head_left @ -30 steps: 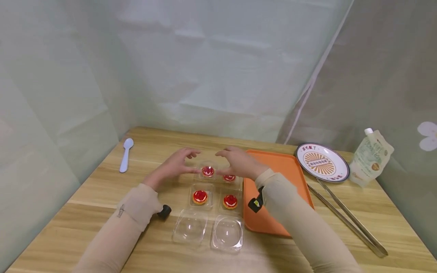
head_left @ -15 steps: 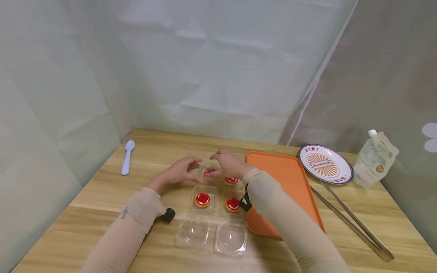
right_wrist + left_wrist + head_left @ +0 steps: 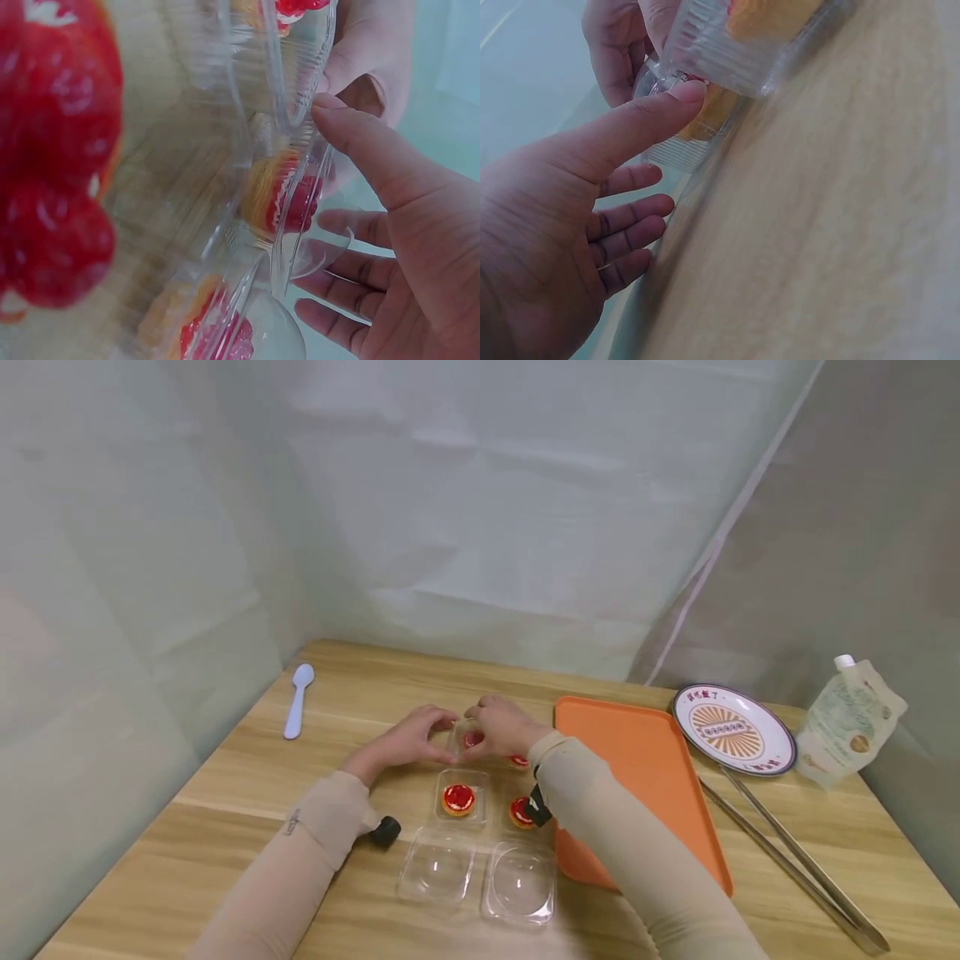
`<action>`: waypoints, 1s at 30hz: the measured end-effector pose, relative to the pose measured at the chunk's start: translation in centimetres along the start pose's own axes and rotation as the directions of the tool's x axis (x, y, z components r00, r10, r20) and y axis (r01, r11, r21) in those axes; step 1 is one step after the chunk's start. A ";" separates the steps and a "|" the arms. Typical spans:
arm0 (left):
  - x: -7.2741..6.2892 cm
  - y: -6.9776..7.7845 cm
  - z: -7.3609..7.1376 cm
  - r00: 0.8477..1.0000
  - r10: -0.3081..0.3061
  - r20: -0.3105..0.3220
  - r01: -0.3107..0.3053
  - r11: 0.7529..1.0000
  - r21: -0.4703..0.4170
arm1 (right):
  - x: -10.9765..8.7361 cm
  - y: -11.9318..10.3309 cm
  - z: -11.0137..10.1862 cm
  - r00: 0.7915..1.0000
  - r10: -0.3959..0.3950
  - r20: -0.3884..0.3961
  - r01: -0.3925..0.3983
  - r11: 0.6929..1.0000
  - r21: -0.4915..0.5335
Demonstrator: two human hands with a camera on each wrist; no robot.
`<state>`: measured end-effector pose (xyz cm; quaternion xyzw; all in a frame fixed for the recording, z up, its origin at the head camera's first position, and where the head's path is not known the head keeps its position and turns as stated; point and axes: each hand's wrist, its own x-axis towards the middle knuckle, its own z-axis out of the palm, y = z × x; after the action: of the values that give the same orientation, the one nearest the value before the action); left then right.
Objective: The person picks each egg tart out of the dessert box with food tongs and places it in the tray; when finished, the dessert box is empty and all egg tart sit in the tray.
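Clear plastic tart boxes stand in two rows. At the back left, one box [image 3: 281, 247] holds a red-topped tart [image 3: 472, 740], partly hidden by my hands. My left hand [image 3: 412, 739] is at its left side, thumb touching the plastic and fingers loosely spread in the left wrist view. On the other side, my right hand [image 3: 504, 727] holds the box's edge between thumb and fingertips. Nearer me, a front left tart [image 3: 458, 799] and a front right tart [image 3: 519, 812] sit in boxes with open lids [image 3: 437, 866]. Another tart [image 3: 518, 762] shows under my right wrist.
An orange tray [image 3: 637, 760] lies right of the boxes, partly under my right forearm. Beyond it are a patterned plate [image 3: 757, 739], metal tongs [image 3: 810, 868] and a spouted pouch [image 3: 847, 727]. A pale blue spoon [image 3: 297, 706] lies at the far left.
My right hand has moved left from the back right box to the back left one. My left hand has closed in on that box. The head view has shifted slightly.
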<state>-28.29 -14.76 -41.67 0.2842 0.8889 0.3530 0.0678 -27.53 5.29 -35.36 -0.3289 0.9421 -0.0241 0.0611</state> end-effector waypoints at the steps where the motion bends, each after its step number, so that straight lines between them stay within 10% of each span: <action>1: 0.0 0.1 0.0 1.000 -0.003 0.000 0.003 1.000 -0.001 | 0.0 0.0 0.0 1.000 0.004 0.003 -0.004 1.000 -0.004; 30: -0.1 0.3 0.0 1.000 -0.015 0.019 0.015 1.000 -0.010 | 0.2 0.4 -0.1 0.999 0.006 0.047 -0.009 0.999 0.051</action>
<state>-28.03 -14.62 -41.50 0.2805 0.8885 0.3542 0.0806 -27.91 5.47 -35.29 -0.3242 0.9407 -0.0401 0.0917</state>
